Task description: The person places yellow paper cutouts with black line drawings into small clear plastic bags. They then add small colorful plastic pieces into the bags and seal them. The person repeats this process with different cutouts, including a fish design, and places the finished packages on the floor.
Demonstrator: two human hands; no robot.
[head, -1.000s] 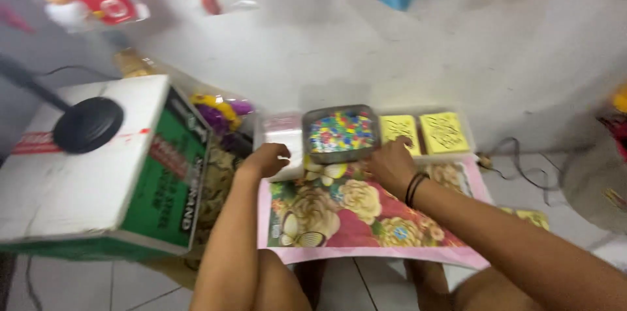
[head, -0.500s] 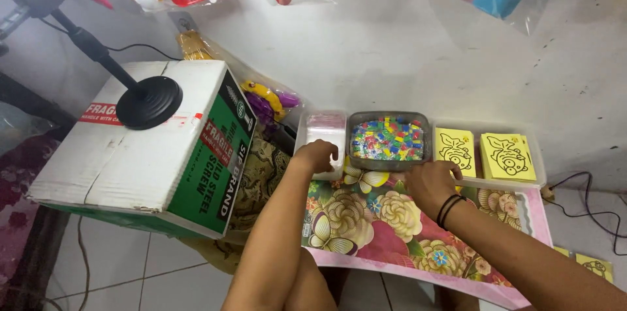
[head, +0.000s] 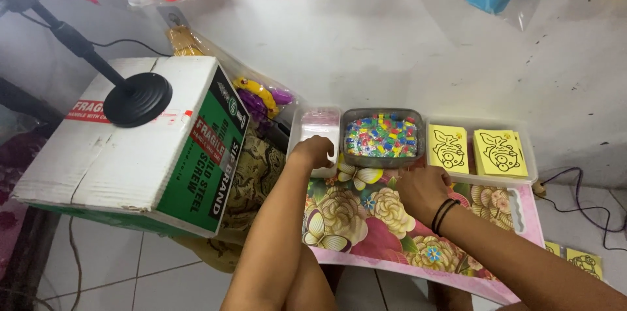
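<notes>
Since the earlier frame, both hands hold nearly the same places at the containers; the view has shifted slightly, bringing the cardboard box (head: 130, 147) more fully into sight.

Far left of the left hand, the box carries a black round stand base (head: 138, 98) on its top. Between box and hand lies a clear bag of coloured toys (head: 261, 97).

Left hand (head: 313, 152): fingers curled, resting on the near edge of a white container (head: 319, 125); whether it grips the edge cannot be told.

Just right of that hand, a grey tray of small multicoloured pieces (head: 382, 134) sits touching the white container.

Right hand (head: 423, 190): loosely closed, knuckles up, just in front of the grey tray, on a floral-covered tabletop (head: 366, 219); whether it holds anything cannot be told. Black bands (head: 443, 214) circle its wrist.

Right of that hand, a clear tray (head: 532, 170) holds two yellow cards with black outline drawings (head: 499, 153), side by side. More yellow cards (head: 581, 260) lie on the floor, far right.
</notes>
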